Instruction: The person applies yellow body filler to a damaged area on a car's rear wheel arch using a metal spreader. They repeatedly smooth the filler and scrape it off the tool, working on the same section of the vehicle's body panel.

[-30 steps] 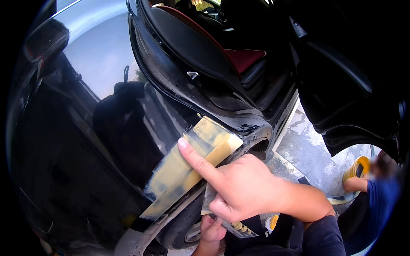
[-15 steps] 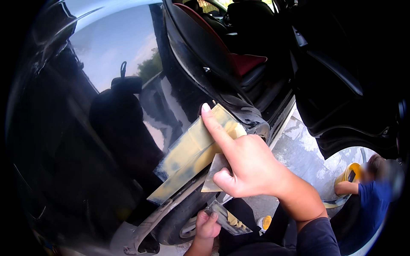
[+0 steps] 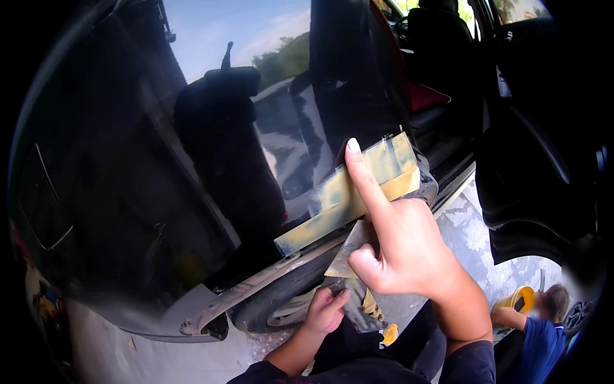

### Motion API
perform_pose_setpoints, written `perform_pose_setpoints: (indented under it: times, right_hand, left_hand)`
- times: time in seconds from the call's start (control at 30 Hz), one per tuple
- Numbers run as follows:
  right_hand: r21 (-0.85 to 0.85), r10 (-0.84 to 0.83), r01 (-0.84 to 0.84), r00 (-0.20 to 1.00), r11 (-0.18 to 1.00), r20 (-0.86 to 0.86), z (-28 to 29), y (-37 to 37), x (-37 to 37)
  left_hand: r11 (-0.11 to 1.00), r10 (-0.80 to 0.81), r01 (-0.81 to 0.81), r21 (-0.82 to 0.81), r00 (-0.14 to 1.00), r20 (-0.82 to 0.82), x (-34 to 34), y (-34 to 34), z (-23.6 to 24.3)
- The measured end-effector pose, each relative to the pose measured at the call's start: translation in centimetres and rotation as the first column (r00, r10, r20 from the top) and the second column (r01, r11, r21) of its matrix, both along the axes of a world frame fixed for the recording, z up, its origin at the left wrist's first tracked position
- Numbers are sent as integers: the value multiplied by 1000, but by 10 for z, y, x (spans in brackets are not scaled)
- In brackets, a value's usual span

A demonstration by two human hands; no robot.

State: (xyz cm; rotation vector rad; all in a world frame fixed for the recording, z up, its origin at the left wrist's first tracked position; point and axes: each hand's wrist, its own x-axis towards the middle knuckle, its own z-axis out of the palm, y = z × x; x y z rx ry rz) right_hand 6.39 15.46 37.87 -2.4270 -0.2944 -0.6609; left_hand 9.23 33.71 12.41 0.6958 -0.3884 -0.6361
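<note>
A strip of tan masking tape lies slantwise on the glossy black car panel, beside the open door gap. My right hand has its index finger stretched out, the tip pressing the tape's upper edge. Its other fingers are curled against a small tan sheet that hangs below the tape. Lower down, my left hand grips a grey object with yellow parts in front of the wheel.
The rear wheel sits under the panel. An open black door stands at the right, with a dark seat inside. Another person in a blue shirt crouches at the lower right by a yellow object. The ground is pale concrete.
The view has drawn closer to the panel. My right index finger has slid up the tape toward its upper edge. My left hand stays low by the wheel.
</note>
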Motion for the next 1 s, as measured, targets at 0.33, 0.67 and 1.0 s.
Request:
perform_pose_setpoints:
  times: [0.33,0.67,1.0]
  right_hand:
    - [643,-49,1,997,766,57,-68,-23,-47]
    - [761,-147,-19,978,648,150,-218,-13,-114]
    - [776,-440,529,821,345,-364,-224,-30,-145]
  left_hand:
    - [992,34,-47,-120,994,-108,-7,9,5]
    - [944,311,-323,66,939,144,-22,-31,-13]
    - [913,403,-401,-77,915,13,-14,-37,-14]
